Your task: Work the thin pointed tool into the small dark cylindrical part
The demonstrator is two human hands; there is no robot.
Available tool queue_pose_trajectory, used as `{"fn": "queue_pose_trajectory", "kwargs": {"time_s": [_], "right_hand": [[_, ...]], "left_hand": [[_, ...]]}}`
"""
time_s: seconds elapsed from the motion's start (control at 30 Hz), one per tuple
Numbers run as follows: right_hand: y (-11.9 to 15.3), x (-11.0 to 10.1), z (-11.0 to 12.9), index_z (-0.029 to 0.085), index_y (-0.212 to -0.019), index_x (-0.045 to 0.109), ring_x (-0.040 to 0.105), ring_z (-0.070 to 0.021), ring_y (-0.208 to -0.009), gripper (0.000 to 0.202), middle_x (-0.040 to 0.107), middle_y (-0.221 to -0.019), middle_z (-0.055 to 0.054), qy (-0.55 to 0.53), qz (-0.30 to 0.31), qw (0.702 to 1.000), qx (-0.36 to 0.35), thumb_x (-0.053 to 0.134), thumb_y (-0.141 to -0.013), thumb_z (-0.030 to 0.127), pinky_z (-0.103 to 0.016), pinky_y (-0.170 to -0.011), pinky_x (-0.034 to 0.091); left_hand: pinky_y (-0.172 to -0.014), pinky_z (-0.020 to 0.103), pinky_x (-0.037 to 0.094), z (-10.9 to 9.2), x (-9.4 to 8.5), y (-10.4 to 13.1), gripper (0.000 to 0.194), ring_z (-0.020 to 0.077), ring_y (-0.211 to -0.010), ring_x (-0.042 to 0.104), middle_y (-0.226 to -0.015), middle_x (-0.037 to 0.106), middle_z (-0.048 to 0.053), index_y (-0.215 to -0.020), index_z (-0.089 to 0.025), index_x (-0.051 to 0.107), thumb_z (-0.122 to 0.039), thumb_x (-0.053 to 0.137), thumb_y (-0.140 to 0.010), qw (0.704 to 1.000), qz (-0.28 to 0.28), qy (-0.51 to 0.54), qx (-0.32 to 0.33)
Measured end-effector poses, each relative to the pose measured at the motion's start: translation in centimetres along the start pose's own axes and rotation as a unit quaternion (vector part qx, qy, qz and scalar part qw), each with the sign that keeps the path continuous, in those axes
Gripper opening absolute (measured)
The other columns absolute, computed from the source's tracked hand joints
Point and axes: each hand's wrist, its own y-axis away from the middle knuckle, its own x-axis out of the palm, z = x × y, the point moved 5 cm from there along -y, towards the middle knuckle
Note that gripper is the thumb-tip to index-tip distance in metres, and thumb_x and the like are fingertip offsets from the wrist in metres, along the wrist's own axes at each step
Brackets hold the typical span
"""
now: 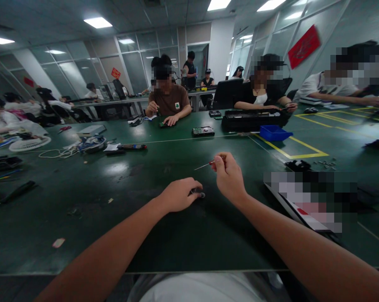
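Observation:
My right hand [227, 174] is closed round the reddish handle of a small screwdriver [203, 166], whose thin metal shaft points left above the green table [164, 155]. To its left, my left hand [183, 193] rests low over the table with curled fingers. A small dark and silvery part [202, 195] lies at those fingertips, partly hidden by them. What exactly the part is cannot be made out. The screwdriver tip is above and apart from my left hand.
Ahead lie a hard drive [203, 131], a blue tray [274, 133] and a long black device [254, 121]. Small screws [325, 163] are scattered at the right. Cables [90, 144] and a tool [132, 147] lie at the left. Several people sit across the table.

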Motion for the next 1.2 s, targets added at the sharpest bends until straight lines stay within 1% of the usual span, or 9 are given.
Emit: {"fn": "queue_pose_trajectory", "kwargs": {"time_s": [0.13, 0.3, 0.47, 0.63, 0.77, 0.9, 1.0, 1.1, 1.2], "right_hand": [[0.1, 0.0, 0.0, 0.023, -0.098, 0.054, 0.064, -0.0205, -0.075, 0.020, 0.067, -0.081, -0.004, -0.003, 0.004, 1.000, -0.001, 0.041, -0.100, 0.038, -0.037, -0.072, 0.048], [0.1, 0.1, 0.0, 0.023, -0.098, 0.054, 0.065, -0.0208, -0.075, 0.021, 0.068, -0.082, -0.005, -0.005, 0.008, 1.000, 0.004, 0.040, -0.100, 0.039, -0.037, -0.072, 0.048], [0.0, 0.0, 0.0, 0.023, -0.097, 0.054, 0.064, -0.0210, -0.074, 0.022, 0.068, -0.081, -0.004, 0.001, 0.002, 1.000, 0.005, 0.040, -0.100, 0.039, -0.037, -0.073, 0.047], [0.0, 0.0, 0.1, 0.023, -0.097, 0.055, 0.064, -0.0208, -0.074, 0.021, 0.068, -0.081, -0.004, -0.003, 0.008, 1.000, 0.005, 0.041, -0.100, 0.039, -0.036, -0.072, 0.047], [0.0, 0.0, 0.0, 0.023, -0.098, 0.055, 0.065, -0.0211, -0.076, 0.023, 0.068, -0.082, -0.005, -0.012, 0.017, 1.000, 0.007, 0.041, -0.100, 0.040, -0.036, -0.072, 0.047], [0.0, 0.0, 0.0, 0.023, -0.098, 0.056, 0.065, -0.0214, -0.077, 0.022, 0.068, -0.082, -0.004, -0.016, 0.016, 1.000, 0.011, 0.041, -0.100, 0.040, -0.036, -0.073, 0.047], [0.0, 0.0, 0.1, 0.024, -0.097, 0.055, 0.065, -0.0216, -0.077, 0.021, 0.068, -0.082, -0.004, -0.020, 0.021, 1.000, 0.010, 0.041, -0.100, 0.040, -0.036, -0.073, 0.047], [0.0, 0.1, 0.0, 0.024, -0.096, 0.055, 0.065, -0.0219, -0.078, 0.022, 0.068, -0.081, -0.004, -0.020, 0.020, 1.000, 0.009, 0.041, -0.100, 0.040, -0.037, -0.074, 0.047], [0.0, 0.2, 0.0, 0.023, -0.097, 0.055, 0.065, -0.0218, -0.078, 0.022, 0.068, -0.081, -0.004, -0.018, 0.028, 0.999, 0.011, 0.041, -0.100, 0.040, -0.037, -0.074, 0.047]], "left_hand": [[-0.081, 0.036, 0.050, -0.5, 1.3, -0.3, 0.041, 0.0265, -0.100, 0.065, -0.114, 0.066, 0.008, -0.133, -0.029, 0.062, -0.044, 0.049, -0.097, 0.995, 0.046, -0.090, 0.008], [-0.076, 0.036, 0.051, -0.6, 1.6, -0.5, 0.034, 0.0272, -0.096, 0.066, -0.113, 0.067, 0.009, -0.121, -0.026, 0.067, -0.043, 0.052, -0.095, 0.992, 0.064, -0.107, 0.004], [-0.080, 0.035, 0.049, 0.2, 0.2, -0.3, 0.025, 0.0242, -0.096, 0.066, -0.108, 0.070, 0.005, -0.111, -0.025, 0.067, -0.037, 0.057, -0.093, 1.000, 0.003, -0.001, -0.023], [-0.071, 0.031, 0.047, 3.5, -3.3, 0.1, 0.023, 0.0192, -0.080, 0.062, -0.093, 0.068, 0.004, -0.104, -0.022, 0.067, -0.036, 0.060, -0.087, 0.978, -0.113, 0.141, -0.106], [-0.054, 0.025, 0.038, 7.4, -6.3, 1.1, 0.026, 0.0122, -0.058, 0.050, -0.072, 0.057, 0.000, -0.102, -0.018, 0.067, -0.033, 0.062, -0.081, 0.921, -0.182, 0.295, -0.179], [-0.047, 0.021, 0.029, 11.2, -9.6, 3.8, 0.030, 0.0087, -0.055, 0.046, -0.074, 0.055, -0.001, -0.087, -0.015, 0.061, -0.037, 0.073, -0.071, 0.843, -0.269, 0.411, -0.221], [-0.047, 0.020, 0.031, 13.9, -12.3, 6.9, 0.029, 0.0087, -0.054, 0.047, -0.074, 0.054, -0.002, -0.088, -0.015, 0.059, -0.032, 0.074, -0.070, 0.792, -0.342, 0.445, -0.242], [-0.049, 0.020, 0.034, 16.5, -14.4, 10.3, 0.023, 0.0089, -0.056, 0.047, -0.075, 0.055, -0.001, -0.100, -0.014, 0.062, -0.024, 0.065, -0.080, 0.743, -0.402, 0.450, -0.289], [-0.052, 0.020, 0.037, 18.7, -16.1, 14.0, 0.011, 0.0094, -0.056, 0.047, -0.072, 0.054, 0.000, -0.092, -0.013, 0.059, -0.017, 0.050, -0.087, 0.689, -0.475, 0.423, -0.348]]}}
